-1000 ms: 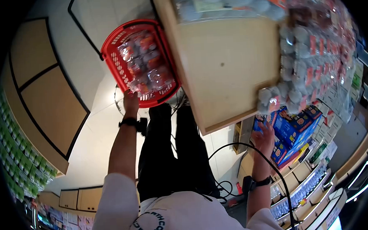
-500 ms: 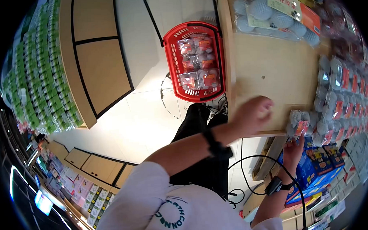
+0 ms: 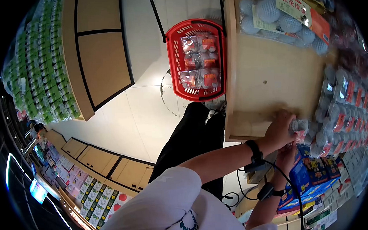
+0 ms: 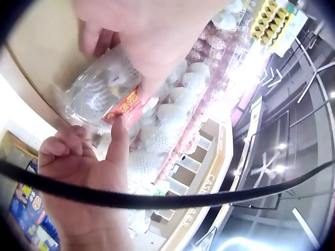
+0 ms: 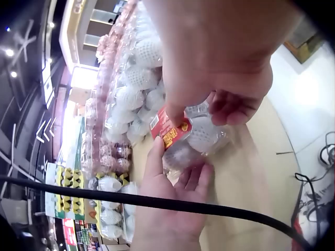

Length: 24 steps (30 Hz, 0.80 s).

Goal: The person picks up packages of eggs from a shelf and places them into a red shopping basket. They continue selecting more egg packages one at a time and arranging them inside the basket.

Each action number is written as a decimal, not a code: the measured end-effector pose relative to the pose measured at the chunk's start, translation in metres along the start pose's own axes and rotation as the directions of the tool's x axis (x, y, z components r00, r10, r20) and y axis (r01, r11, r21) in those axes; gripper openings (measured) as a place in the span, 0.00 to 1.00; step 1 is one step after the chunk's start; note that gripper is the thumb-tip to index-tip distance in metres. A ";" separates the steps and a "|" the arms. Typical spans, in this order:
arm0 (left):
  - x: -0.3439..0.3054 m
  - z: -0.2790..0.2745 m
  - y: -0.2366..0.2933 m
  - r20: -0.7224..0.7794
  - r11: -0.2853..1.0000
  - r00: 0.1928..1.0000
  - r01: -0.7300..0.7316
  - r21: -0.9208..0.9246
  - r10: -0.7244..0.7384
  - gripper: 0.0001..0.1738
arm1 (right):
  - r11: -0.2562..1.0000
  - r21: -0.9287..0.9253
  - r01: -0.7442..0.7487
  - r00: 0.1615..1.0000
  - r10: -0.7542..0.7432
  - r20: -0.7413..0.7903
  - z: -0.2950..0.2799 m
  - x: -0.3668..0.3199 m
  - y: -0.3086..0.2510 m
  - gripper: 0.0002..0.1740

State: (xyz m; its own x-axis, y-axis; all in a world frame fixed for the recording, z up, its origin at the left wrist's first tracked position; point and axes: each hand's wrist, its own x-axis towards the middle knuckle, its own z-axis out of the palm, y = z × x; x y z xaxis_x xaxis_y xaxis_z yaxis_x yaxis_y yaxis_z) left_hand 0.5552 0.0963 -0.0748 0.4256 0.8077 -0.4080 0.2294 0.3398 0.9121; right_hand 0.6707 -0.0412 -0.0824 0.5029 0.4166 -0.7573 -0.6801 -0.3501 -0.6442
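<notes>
A clear pack of net-wrapped eggs with a red label (image 3: 298, 125) (image 4: 97, 99) (image 5: 201, 133) is at the near right corner of the wooden display top. My left hand (image 3: 280, 131) (image 4: 152, 31) (image 5: 175, 209) grips it from the table side, thumb on the label. From the other side, my right hand (image 3: 286, 155) (image 4: 91, 193) (image 5: 220, 68) has its thumb against the label and its other fingers curled at the pack's end. Several similar packs lie in the red basket (image 3: 171, 62) on the floor.
Rows of egg packs (image 3: 342, 112) line the right of the display top (image 3: 263, 58); a larger egg pack (image 3: 288, 22) lies at its far end. Blue boxes (image 3: 306, 179) stand beside the right hand. A black cable (image 4: 172, 201) crosses the wrist views. Green stacked goods (image 3: 38, 68) stand left.
My left hand has moved from the basket across the display top and now grips the pack at the corner. My right hand has come up against the same pack. The head view has swung.
</notes>
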 end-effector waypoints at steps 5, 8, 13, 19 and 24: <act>-0.008 -0.046 0.014 0.085 0.978 0.992 -0.077 -0.193 0.095 0.34 | 0.988 -0.089 0.129 0.981 -0.114 0.156 0.022 -0.024 -0.005 0.28; -0.019 -0.107 0.014 -0.020 0.932 1.000 -0.027 -0.361 0.021 0.36 | 0.945 -0.244 0.216 0.950 -0.147 0.274 0.066 -0.049 -0.019 0.32; -0.032 -0.263 -0.012 -0.274 0.888 0.961 -0.096 -0.450 -0.035 0.39 | 0.859 -0.456 0.232 0.973 -0.199 0.119 0.051 -0.041 0.003 0.19; 0.045 -0.371 -0.131 -0.503 0.988 0.863 0.112 0.106 -0.044 0.35 | 0.750 -0.659 0.049 0.987 -0.139 -0.085 -0.034 -0.071 0.059 0.14; 0.132 -0.340 -0.211 -0.276 0.956 0.924 0.289 0.056 -0.264 0.39 | 0.603 -0.564 -0.565 0.817 0.504 -0.279 -0.158 -0.183 0.134 0.11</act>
State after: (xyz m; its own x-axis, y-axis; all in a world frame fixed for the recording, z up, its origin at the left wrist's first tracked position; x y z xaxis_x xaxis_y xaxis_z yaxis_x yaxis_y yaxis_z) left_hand 0.2655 0.2952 -0.3073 0.0917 0.7896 -0.6067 0.3911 0.5317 0.7512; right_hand 0.5719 -0.2972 -0.0472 0.2169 -0.0703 -0.9736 -0.3934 -0.9191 -0.0213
